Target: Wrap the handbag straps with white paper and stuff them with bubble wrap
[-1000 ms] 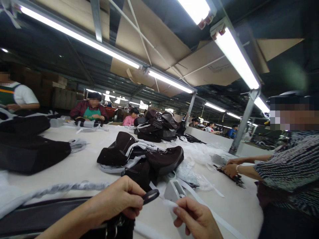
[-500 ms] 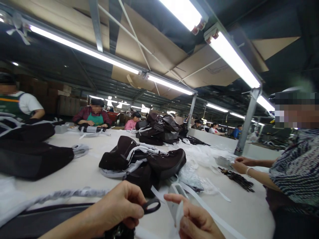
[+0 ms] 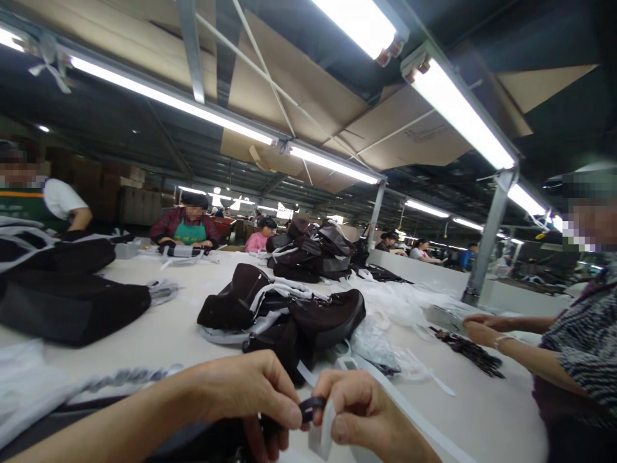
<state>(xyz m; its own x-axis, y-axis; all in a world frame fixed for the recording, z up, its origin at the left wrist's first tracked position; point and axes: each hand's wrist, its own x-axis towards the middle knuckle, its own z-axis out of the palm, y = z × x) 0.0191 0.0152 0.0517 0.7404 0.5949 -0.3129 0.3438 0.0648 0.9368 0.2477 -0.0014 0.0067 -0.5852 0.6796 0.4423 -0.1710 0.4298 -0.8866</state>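
Low in the middle, my left hand [image 3: 255, 392] pinches a small black strap loop [image 3: 312, 405] between thumb and fingers. My right hand [image 3: 364, 408] is closed on a white strip [image 3: 328, 427], and its fingertips touch the far end of the loop. Below my left forearm lies a dark bag [image 3: 193, 440], its handle [image 3: 130, 379] wrapped in clear plastic; much of it is hidden by my arm. Just beyond my hands, several black bags [image 3: 332, 315] with white wrapping rest on the pale table [image 3: 187, 328].
Black bags [image 3: 72, 296] are stacked at left, with another pile [image 3: 313, 247] farther back. White plastic [image 3: 405, 296] and a bundle of dark straps [image 3: 470, 350] lie at right, near a co-worker's hands [image 3: 486, 328]. A metal post [image 3: 489, 238] rises there. Other people sit across the table.
My right hand has moved left and in, so its fingers now meet the black loop. The loop stood free of it before. The view has shifted slightly.
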